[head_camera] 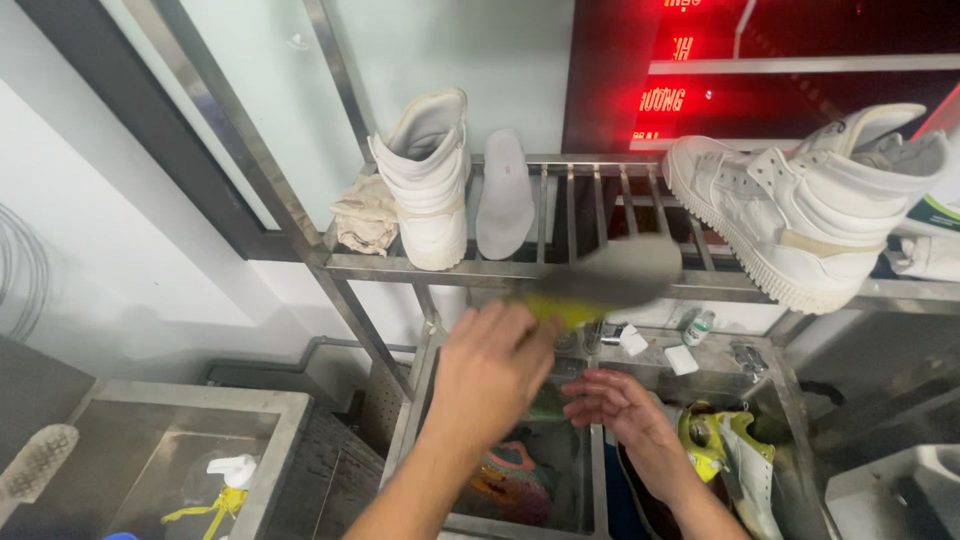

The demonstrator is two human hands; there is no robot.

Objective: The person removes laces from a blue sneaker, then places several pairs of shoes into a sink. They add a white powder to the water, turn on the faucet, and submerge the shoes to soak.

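Your left hand (490,365) closes its grip on a yellow-handled brush (610,275), but motion blurs the brush, so its bristles are hard to make out. It is held up in front of the metal rack (400,268) and hides some of the bars. Your right hand (620,405) is open and empty, just below the brush. On the rack stand a white high-top shoe (428,175), a white insole (505,195) and a crumpled cloth (365,215). Another white shoe (800,215) lies at the right, partly cut off.
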